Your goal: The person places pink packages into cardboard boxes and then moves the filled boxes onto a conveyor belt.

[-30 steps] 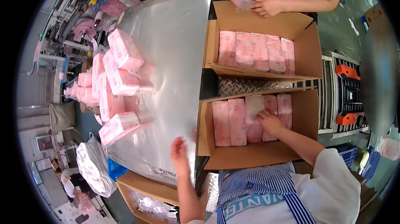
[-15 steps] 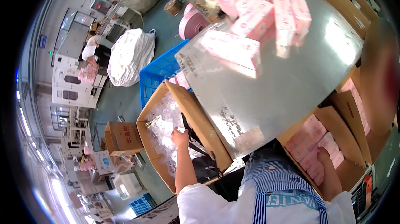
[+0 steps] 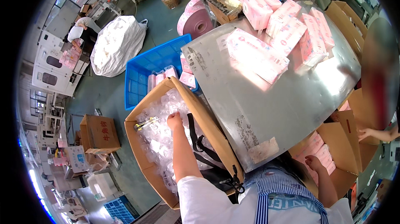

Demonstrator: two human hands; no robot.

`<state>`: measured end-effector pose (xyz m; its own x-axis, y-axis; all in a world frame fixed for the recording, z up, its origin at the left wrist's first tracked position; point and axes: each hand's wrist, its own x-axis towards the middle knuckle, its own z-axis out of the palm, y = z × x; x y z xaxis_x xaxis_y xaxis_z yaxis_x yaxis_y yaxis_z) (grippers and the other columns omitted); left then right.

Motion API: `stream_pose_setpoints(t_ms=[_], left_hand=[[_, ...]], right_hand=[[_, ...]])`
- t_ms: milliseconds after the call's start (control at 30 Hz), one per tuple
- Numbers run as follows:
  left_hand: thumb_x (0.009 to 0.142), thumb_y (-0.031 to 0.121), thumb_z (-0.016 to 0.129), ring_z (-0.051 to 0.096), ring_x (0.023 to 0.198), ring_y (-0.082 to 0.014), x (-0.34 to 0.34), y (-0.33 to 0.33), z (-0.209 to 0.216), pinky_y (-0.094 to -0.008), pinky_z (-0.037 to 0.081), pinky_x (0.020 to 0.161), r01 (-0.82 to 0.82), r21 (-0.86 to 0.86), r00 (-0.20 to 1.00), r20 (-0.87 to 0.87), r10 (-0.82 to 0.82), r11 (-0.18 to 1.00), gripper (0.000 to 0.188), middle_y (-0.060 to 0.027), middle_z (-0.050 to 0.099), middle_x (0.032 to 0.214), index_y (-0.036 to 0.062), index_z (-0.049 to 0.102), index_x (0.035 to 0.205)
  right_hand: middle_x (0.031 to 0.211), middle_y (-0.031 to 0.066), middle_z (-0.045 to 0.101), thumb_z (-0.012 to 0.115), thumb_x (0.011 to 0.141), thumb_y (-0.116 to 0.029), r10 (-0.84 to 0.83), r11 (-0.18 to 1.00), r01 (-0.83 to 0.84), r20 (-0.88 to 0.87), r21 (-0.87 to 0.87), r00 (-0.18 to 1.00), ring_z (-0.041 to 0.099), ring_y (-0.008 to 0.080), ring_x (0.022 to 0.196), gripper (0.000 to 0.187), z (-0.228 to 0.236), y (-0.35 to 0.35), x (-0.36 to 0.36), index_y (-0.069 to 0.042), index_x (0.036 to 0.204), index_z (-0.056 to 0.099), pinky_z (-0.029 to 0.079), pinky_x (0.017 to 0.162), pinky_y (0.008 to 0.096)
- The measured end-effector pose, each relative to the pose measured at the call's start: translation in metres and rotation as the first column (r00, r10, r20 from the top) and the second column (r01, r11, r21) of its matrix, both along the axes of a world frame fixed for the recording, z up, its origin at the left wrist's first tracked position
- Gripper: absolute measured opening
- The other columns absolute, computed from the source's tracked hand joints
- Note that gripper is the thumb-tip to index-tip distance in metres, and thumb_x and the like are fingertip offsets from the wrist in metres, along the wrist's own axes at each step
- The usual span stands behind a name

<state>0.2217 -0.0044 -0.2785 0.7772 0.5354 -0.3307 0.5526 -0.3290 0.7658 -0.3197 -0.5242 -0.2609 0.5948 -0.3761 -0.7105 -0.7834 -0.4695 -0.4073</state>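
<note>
Over an open cardboard box (image 3: 155, 177) on the left, my left hand (image 3: 175, 120) has its fingers curled in among a heap of small clear plastic pieces (image 3: 157, 145). Whatever is between those fingers is too small to make out. My right hand (image 3: 313, 163) hovers at the near side of another cardboard box (image 3: 343, 142), fingers loosely apart and nothing in them. Rows of pink tissue packs (image 3: 327, 157) lie inside that box, just beyond the hand. A yellow-and-black tool (image 3: 146, 123) rests on the plastic pieces; black straps (image 3: 204, 144) hang over the box's right side.
A metal table (image 3: 287, 111) stands ahead, with several pink-and-white tissue packs (image 3: 258, 55) at its far side. Beyond the left box is a blue crate (image 3: 135, 67) holding more packs. Another person's hand (image 3: 366, 134) shows at the right; a further person (image 3: 83, 32) bends at far left.
My head view has shifted, so the table sits further right. My right hand has lifted off the packs toward me. My left hand stays among the plastic pieces. Another person's hand has appeared at right.
</note>
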Motion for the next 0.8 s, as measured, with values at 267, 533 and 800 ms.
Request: stream_pose_setpoints(t_ms=[267, 533, 800], left_hand=[[0.094, 0.029, 0.051, 0.049, 0.058, -0.0104, -0.08, 0.013, 0.091, -0.0245, 0.034, 0.045, -0.167, -0.249, 0.905, 0.344, 0.248, 0.954, 0.022, 0.0002, 0.052, 0.08, 0.0077, 0.052, 0.094], [0.096, 0.024, 0.049, 0.032, 0.048, -0.0001, -0.136, -0.138, 0.195, -0.0179, 0.022, 0.04, 0.314, -0.461, 0.836, 0.548, -0.012, 0.83, 0.02, 0.0083, 0.043, 0.065, 0.013, 0.049, 0.08], [0.09, 0.016, 0.061, 0.04, 0.061, -0.0017, -0.305, -0.363, 0.211, -0.0175, 0.033, 0.053, 0.881, -0.434, 0.414, 0.514, -0.751, 0.189, 0.016, 0.0064, 0.05, 0.069, 0.0057, 0.057, 0.079]], right_hand=[[0.098, 0.0198, 0.065, 0.058, 0.082, -0.013, -0.029, 0.991, 0.039, 0.081, -0.126, 0.996, 0.063, 0.0324, 0.091, 0.03, 0.02, 0.007, -0.012, 0.0, 0.109, 0.061, 0.05, 0.08, 0.0383], [0.099, 0.0143, 0.065, 0.052, 0.083, -0.002, 0.008, 0.963, 0.173, 0.668, -0.205, 0.744, 0.062, 0.0253, 0.09, 0.025, 0.099, 0.036, 0.07, 0.001, 0.107, 0.061, 0.05, 0.079, 0.0322], [0.096, 0.0051, 0.06, 0.055, 0.093, -0.021, -0.668, 0.743, 0.26, 0.712, 0.617, 0.218, 0.056, 0.0117, 0.087, 0.027, 0.199, 0.066, 0.099, -0.003, 0.112, 0.056, 0.047, 0.079, 0.0272]])
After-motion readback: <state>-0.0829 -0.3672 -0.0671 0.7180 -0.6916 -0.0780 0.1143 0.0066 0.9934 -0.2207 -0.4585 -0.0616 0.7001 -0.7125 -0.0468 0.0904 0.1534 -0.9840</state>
